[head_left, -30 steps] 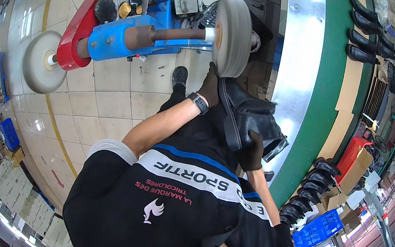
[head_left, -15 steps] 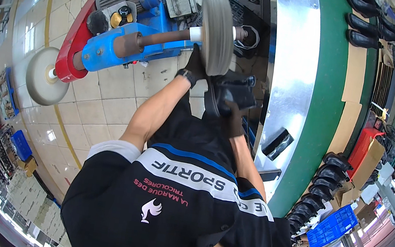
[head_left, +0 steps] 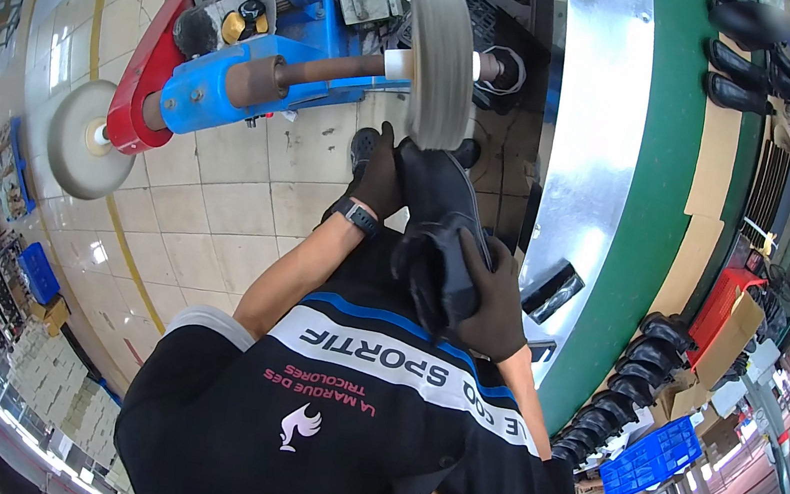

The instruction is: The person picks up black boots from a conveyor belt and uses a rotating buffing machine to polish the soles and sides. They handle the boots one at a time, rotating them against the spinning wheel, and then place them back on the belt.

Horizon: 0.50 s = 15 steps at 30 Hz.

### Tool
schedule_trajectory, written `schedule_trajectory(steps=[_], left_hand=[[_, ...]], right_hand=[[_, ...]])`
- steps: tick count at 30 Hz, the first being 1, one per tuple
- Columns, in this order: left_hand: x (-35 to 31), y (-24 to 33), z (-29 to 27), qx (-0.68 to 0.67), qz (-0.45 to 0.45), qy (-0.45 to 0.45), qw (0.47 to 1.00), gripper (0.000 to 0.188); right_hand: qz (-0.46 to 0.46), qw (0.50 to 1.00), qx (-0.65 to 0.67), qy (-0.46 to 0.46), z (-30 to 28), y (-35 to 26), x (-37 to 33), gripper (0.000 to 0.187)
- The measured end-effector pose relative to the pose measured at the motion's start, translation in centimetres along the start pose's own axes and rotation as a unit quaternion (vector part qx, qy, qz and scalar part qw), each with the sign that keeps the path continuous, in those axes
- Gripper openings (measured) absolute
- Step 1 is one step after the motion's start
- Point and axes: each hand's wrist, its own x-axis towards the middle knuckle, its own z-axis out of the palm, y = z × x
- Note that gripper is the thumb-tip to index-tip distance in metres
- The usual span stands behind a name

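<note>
A black leather shoe [head_left: 443,193] is held between my two hands just below the grey buffing wheel [head_left: 438,66]. Its toe end points up at the wheel's lower rim; whether they touch I cannot tell. My left hand [head_left: 383,177], in a dark glove, closes on the toe end from the left, thumb sticking up. Around the heel end, closer to my body, wraps my gloved right hand [head_left: 493,301]. The shoe's opening faces my body, and part of that end is dark and hard to make out.
The wheel sits on the shaft of a blue machine [head_left: 205,89] with a red guard [head_left: 145,70] and a second, pale wheel [head_left: 92,139]. Rightward runs a metal-topped bench [head_left: 585,152] bearing a shiny black piece [head_left: 553,292]. Beyond stand rows of black shoes [head_left: 607,403] and a blue crate [head_left: 651,462].
The shoe has swung round and come nearer my body, its toe end now toward the wheel. My right hand has moved back with it; my left hand has dropped slightly.
</note>
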Motion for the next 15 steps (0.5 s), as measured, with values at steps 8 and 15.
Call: schedule_trajectory(steps=[8,15], left_hand=[[6.7,-3.5,-7.7,0.141,0.090,-0.084,0.982,0.054],[7.7,-4.0,-8.0,0.217,0.106,-0.082,0.967,0.042]], right_hand=[[0.013,0.971,-0.218,-0.096,2.0,-3.7,9.1,0.079],[0.033,0.970,-0.233,-0.055,4.1,-1.5,10.9,0.076]])
